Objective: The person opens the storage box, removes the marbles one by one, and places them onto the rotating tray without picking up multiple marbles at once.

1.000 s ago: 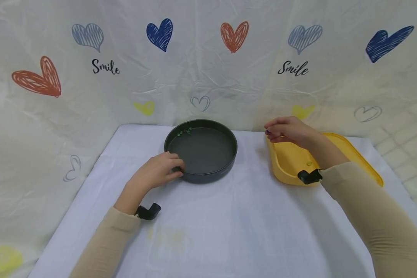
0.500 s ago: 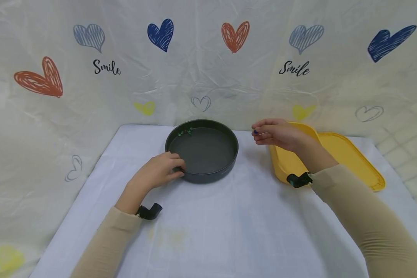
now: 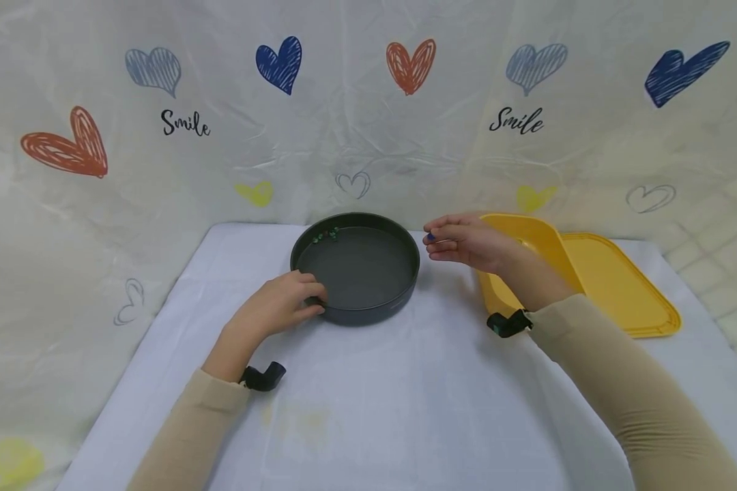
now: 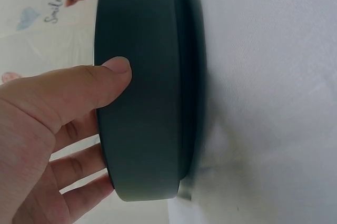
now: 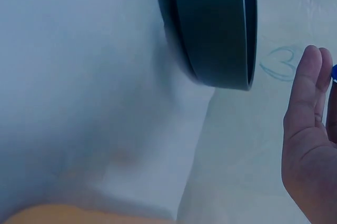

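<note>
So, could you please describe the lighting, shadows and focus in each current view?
Head view: fairly even light, a soft shadow on the white cloth beside the right sleeve, faint sheen on the creased backdrop; left wrist view: dimmer, dark shadow along the base of the pan; right wrist view: bluish cast, yellow container blurred at the bottom edge.

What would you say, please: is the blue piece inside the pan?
No, the right hand holds the blue piece outside the pan.
</note>
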Available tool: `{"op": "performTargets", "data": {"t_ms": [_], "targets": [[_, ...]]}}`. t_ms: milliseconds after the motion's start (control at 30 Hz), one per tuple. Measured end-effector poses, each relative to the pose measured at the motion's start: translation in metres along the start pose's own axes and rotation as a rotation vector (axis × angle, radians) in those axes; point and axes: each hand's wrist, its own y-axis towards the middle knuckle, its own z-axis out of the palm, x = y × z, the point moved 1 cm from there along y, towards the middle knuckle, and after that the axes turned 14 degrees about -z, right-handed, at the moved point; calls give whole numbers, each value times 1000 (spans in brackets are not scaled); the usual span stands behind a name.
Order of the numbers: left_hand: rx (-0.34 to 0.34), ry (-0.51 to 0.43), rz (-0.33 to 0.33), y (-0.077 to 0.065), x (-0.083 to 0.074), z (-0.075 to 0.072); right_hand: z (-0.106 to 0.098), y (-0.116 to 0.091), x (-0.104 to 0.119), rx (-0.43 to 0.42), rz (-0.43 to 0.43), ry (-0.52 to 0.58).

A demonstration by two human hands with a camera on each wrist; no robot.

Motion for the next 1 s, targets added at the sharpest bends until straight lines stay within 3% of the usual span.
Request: {"op": "performTargets", "data": {"t_ms": [367, 1000], "targets": [[2, -1, -5, -2, 0, -1, 14, 8, -9, 66, 13, 83], [-11, -4, 12, -1, 0, 1, 44, 15, -28, 81, 53, 67]]}}
